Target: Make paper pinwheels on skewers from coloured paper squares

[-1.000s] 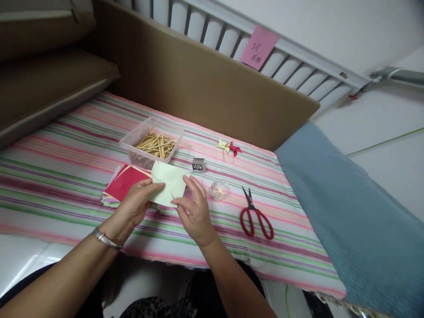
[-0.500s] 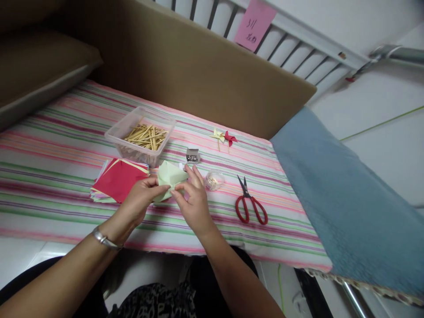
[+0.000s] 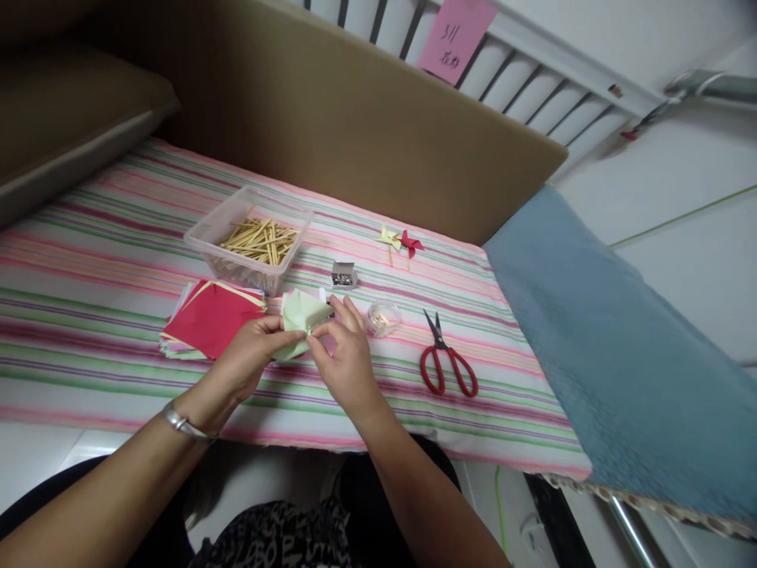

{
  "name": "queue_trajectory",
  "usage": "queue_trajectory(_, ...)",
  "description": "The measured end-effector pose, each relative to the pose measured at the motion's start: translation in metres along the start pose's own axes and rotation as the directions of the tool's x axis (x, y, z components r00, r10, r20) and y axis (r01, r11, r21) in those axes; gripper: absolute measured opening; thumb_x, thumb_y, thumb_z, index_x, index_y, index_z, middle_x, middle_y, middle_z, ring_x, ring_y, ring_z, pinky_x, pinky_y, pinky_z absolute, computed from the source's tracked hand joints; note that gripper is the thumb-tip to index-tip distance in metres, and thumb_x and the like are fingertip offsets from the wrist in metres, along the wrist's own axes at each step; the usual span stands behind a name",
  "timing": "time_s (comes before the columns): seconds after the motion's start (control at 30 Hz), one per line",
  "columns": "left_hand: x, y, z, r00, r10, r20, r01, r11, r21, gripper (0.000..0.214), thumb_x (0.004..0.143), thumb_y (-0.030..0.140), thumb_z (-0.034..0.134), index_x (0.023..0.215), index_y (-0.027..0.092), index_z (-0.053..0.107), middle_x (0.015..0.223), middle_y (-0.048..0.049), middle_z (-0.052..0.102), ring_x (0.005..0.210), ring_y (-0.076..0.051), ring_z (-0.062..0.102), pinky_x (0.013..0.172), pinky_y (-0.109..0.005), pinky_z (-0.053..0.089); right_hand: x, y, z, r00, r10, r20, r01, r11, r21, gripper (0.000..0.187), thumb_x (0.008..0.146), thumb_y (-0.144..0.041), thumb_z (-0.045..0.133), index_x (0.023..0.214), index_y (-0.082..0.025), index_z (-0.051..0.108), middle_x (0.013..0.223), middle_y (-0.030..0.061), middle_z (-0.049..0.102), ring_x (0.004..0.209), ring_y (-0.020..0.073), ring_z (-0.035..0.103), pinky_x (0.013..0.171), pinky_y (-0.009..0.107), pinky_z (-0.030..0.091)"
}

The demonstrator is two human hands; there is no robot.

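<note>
A pale green sheet of paper [image 3: 299, 310], partly folded inward, is held up over the striped cloth. My left hand [image 3: 255, 347] pinches its left and lower edge between thumb and fingers. At its lower right, the thumb and index finger of my right hand [image 3: 346, 355] press together at the paper; its other fingers are raised. Whether something tiny sits in that pinch I cannot make out. Left of the paper lies a stack of coloured paper squares [image 3: 213, 319], red on top. Just behind my right fingers stands a small open box of metal pins [image 3: 344, 274].
A clear plastic tub of wooden sticks [image 3: 248, 237] stands at the back left. Right of my hands are a small round container [image 3: 382, 319] and red-handled scissors [image 3: 441, 355], blades apart. Two small paper pinwheels, yellow [image 3: 389, 239] and red [image 3: 410, 244], lie near the cardboard panel [image 3: 355, 118].
Both hands keep nearly the same place. The green paper's right part has folded a little further inward, and the view has shifted slightly.
</note>
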State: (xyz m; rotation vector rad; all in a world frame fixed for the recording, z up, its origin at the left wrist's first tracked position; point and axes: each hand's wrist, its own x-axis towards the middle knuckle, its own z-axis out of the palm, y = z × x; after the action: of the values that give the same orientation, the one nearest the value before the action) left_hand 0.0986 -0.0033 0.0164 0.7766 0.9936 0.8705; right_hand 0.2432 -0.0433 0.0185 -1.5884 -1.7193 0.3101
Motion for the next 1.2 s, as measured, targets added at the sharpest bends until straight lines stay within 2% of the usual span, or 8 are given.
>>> queue_trajectory(0.37, 0.004, -0.001, -0.003, 1.000, 0.024, -0.012, -0.023, 0.995, 0.094, 0.025, 0.052, 0.028, 0.083, 0.071, 0.014, 0.075, 0.060, -0.0010, 0.069, 0.054, -0.011, 0.055, 0.056, -0.023, 0.039, 0.000, -0.001, 0.002, 0.999, 0.033, 0.000, -0.033, 0.999, -0.007, 0.003, 0.078, -0.021, 0.064, 0.076, -0.019, 0.065, 0.139, 0.0135, 0.052, 0.139, 0.0294, 0.033, 0.112, 0.050, 0.027)
queue_trajectory(0.5, 0.006, 0.004, -0.003, 0.999, -0.032, -0.016, 0.035, 0.982, 0.188, 0.024, 0.048, 0.028, 0.081, 0.066, 0.014, 0.074, 0.058, -0.0024, 0.068, 0.052, -0.013, 0.055, 0.055, -0.025, 0.040, 0.011, 0.001, -0.016, 0.990, 0.139, -0.026, -0.135, 0.984, 0.112, 0.037, 0.071, -0.022, 0.072, 0.106, -0.019, 0.062, 0.132, 0.0143, 0.057, 0.130, 0.0276, 0.046, 0.111, 0.047, 0.031)
queue_trajectory(0.57, 0.006, 0.005, -0.004, 0.997, -0.075, 0.028, 0.066, 0.969, 0.238, 0.022, 0.048, 0.028, 0.081, 0.063, 0.015, 0.072, 0.058, -0.0036, 0.069, 0.054, -0.015, 0.057, 0.057, -0.027, 0.041, 0.019, 0.005, -0.027, 0.962, 0.265, 0.066, -0.273, 0.931, 0.240, 0.055, 0.068, -0.023, 0.074, 0.120, -0.020, 0.056, 0.119, 0.0106, 0.065, 0.117, 0.0257, 0.057, 0.105, 0.046, 0.039)
queue_trajectory(0.63, 0.006, 0.005, -0.004, 0.991, -0.104, 0.088, 0.075, 0.954, 0.289, 0.019, 0.049, 0.029, 0.080, 0.060, 0.016, 0.071, 0.059, -0.0043, 0.069, 0.055, -0.016, 0.057, 0.057, -0.027, 0.042, 0.023, 0.010, -0.034, 0.894, 0.355, 0.274, -0.438, 0.820, 0.368, 0.066, 0.067, -0.022, 0.074, 0.129, -0.021, 0.050, 0.101, 0.0063, 0.070, 0.100, 0.0243, 0.065, 0.092, 0.043, 0.049)
queue_trajectory(0.7, 0.005, 0.004, -0.004, 0.983, -0.119, 0.137, 0.067, 0.940, 0.334, 0.017, 0.050, 0.029, 0.079, 0.058, 0.016, 0.070, 0.059, -0.0053, 0.069, 0.055, -0.017, 0.058, 0.056, -0.028, 0.041, 0.024, 0.014, -0.037, 0.816, 0.336, 0.470, -0.550, 0.702, 0.453, 0.072, 0.066, -0.021, 0.074, 0.133, -0.019, 0.047, 0.087, 0.0025, 0.070, 0.083, 0.0221, 0.068, 0.079, 0.039, 0.054)
queue_trajectory(0.77, 0.004, 0.003, -0.003, 0.978, -0.127, 0.165, 0.061, 0.932, 0.356, 0.016, 0.051, 0.028, 0.079, 0.057, 0.017, 0.070, 0.060, -0.0064, 0.070, 0.056, -0.018, 0.058, 0.055, -0.028, 0.041, 0.022, 0.017, -0.036, 0.783, 0.267, 0.562, -0.578, 0.647, 0.498, 0.076, 0.066, -0.019, 0.073, 0.136, -0.019, 0.044, 0.080, -0.0004, 0.069, 0.073, 0.0197, 0.067, 0.070, 0.035, 0.054)
queue_trajectory(1.03, 0.008, -0.001, 0.000, 0.978, -0.122, 0.167, 0.057, 0.934, 0.352, 0.013, 0.048, 0.023, 0.080, 0.055, 0.017, 0.070, 0.057, -0.0052, 0.068, 0.054, -0.018, 0.058, 0.051, -0.027, 0.041, 0.018, 0.013, -0.034, 0.835, 0.184, 0.519, -0.397, 0.854, 0.336, 0.076, 0.064, -0.018, 0.073, 0.136, -0.022, 0.048, 0.114, 0.0050, 0.065, 0.095, 0.0221, 0.062, 0.083, 0.035, 0.052)
queue_trajectory(1.2, 0.007, 0.002, -0.002, 0.968, -0.134, 0.212, 0.062, 0.948, 0.312, 0.016, 0.052, 0.026, 0.082, 0.059, 0.017, 0.071, 0.060, -0.0054, 0.069, 0.057, -0.018, 0.059, 0.055, -0.027, 0.044, 0.019, 0.012, -0.035, 0.842, 0.176, 0.509, -0.387, 0.855, 0.346, 0.073, 0.065, -0.017, 0.069, 0.135, -0.018, 0.049, 0.114, 0.0053, 0.064, 0.094, 0.0215, 0.061, 0.082, 0.034, 0.051)
